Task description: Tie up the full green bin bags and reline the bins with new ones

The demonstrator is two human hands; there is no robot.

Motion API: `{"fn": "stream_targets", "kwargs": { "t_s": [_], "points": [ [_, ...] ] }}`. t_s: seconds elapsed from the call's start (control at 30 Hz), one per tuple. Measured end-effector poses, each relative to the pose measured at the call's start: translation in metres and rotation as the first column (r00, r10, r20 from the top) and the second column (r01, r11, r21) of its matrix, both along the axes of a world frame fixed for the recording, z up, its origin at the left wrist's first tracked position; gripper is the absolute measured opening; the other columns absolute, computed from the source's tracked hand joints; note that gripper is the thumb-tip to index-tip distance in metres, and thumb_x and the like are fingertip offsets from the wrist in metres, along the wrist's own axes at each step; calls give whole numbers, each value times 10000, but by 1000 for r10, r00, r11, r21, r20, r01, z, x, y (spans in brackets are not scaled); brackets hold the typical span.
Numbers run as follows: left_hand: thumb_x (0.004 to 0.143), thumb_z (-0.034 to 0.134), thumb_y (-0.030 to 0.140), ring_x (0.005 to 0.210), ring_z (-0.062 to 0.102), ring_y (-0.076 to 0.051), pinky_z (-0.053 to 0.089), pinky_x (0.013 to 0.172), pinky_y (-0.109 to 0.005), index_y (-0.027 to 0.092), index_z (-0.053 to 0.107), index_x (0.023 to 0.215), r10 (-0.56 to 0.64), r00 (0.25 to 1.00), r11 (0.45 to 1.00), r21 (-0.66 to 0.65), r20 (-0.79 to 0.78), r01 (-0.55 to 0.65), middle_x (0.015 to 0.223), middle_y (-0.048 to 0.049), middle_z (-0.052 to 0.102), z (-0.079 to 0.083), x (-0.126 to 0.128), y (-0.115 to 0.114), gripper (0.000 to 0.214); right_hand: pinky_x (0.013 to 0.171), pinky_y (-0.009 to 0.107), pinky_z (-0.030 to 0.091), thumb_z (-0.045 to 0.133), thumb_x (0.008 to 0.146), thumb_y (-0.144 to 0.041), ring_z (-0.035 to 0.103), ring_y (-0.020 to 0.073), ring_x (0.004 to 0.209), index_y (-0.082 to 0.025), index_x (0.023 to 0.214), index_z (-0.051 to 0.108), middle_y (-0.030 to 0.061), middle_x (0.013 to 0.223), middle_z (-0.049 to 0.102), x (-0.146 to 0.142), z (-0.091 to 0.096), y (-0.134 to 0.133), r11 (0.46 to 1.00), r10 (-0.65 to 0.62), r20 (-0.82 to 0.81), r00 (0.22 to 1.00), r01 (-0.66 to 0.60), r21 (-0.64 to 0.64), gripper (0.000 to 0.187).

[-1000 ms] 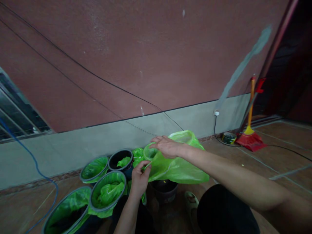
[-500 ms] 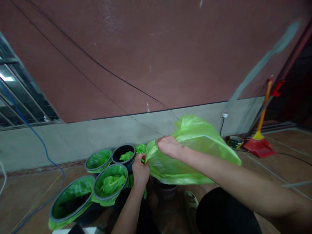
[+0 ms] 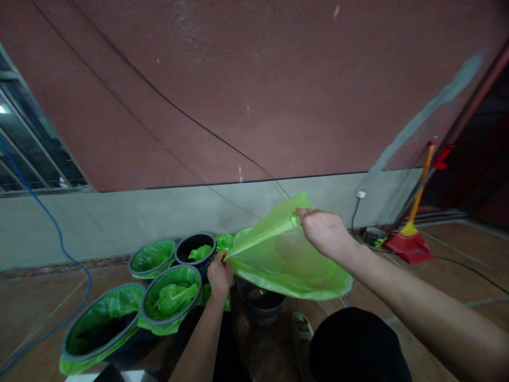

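Observation:
A thin, light-green plastic bag [image 3: 286, 260] is stretched between my two hands. My left hand [image 3: 220, 276] pinches the bag's left end. Farther right and a little higher, my right hand [image 3: 324, 231] grips its upper edge, and the rest of the bag hangs puffed out below. Under the bag, on the floor between my feet, stands a dark bucket [image 3: 262, 310], partly covered by it. To the left of my left hand are several dark buckets with green bags in them, the closest being a lined bucket [image 3: 172, 297] with crumpled green plastic inside.
At the lower left stands a larger lined bucket [image 3: 99, 323]. A blue hose [image 3: 59, 233] runs down the left side. Against the wall at right are a red broom [image 3: 409, 245], a tin can [image 3: 374, 237] and a plugged-in black cable [image 3: 353, 215].
My right hand has moved to the right, away from my left hand, pulling the bag's edge taut. The bag's far end has dropped lower. The view has shifted slightly.

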State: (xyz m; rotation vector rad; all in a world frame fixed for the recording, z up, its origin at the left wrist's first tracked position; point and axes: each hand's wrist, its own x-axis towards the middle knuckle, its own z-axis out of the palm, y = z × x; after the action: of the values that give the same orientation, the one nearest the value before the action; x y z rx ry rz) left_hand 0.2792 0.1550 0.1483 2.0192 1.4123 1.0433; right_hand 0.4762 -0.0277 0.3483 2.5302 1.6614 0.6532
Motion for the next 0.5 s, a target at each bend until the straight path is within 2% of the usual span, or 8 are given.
{"fn": "stream_targets", "kwargs": {
  "t_s": [0.1, 0.2, 0.33, 0.43, 0.5],
  "points": [
    [847, 545, 161, 846, 704, -258, 499, 777, -337, 168, 748, 1001, 35, 999, 999, -19, 26, -34, 957, -135, 766, -4, 1, 4, 254, 646, 294, 527, 348, 940, -55, 739, 262, 826, -113, 1147, 625, 169, 920, 741, 18, -6, -22, 995, -100, 12, 995, 100, 12, 351],
    [797, 575, 147, 780, 683, -252, 488, 738, -337, 181, 760, 965, 78, 993, 996, -42, 83, -75, 890, -119, 764, -7, 1, 8, 253, 617, 304, 514, 362, 934, -69, 741, 277, 782, -123, 1147, 628, 151, 807, 734, 34, -21, -47, 980, -200, -4, 980, 200, 3, 345],
    [745, 575, 143, 760, 674, -241, 491, 736, -336, 186, 762, 964, 101, 979, 992, -86, 176, -87, 819, -81, 752, -10, 0, 13, 291, 628, 339, 511, 365, 935, -91, 737, 303, 795, -115, 1093, 648, 166, 802, 729, 61, -58, -84, 960, -281, -13, 960, 281, 13, 325],
    [736, 563, 166, 815, 686, -240, 515, 795, -348, 172, 755, 932, 93, 950, 994, -81, 297, -72, 850, -79, 754, -10, 2, 15, 274, 641, 380, 517, 372, 918, -95, 728, 317, 778, -116, 1038, 676, 176, 801, 726, 76, -91, -107, 939, -343, -142, 928, 342, -35, 327],
    [740, 546, 177, 852, 690, -237, 524, 835, -351, 162, 744, 923, 87, 920, 996, -53, 382, -72, 891, -87, 756, -7, 5, 11, 270, 658, 412, 525, 410, 893, -112, 714, 318, 742, -113, 1062, 686, 182, 789, 723, 77, -108, -115, 926, -344, -252, 905, 371, 65, 324]
  ]
}}
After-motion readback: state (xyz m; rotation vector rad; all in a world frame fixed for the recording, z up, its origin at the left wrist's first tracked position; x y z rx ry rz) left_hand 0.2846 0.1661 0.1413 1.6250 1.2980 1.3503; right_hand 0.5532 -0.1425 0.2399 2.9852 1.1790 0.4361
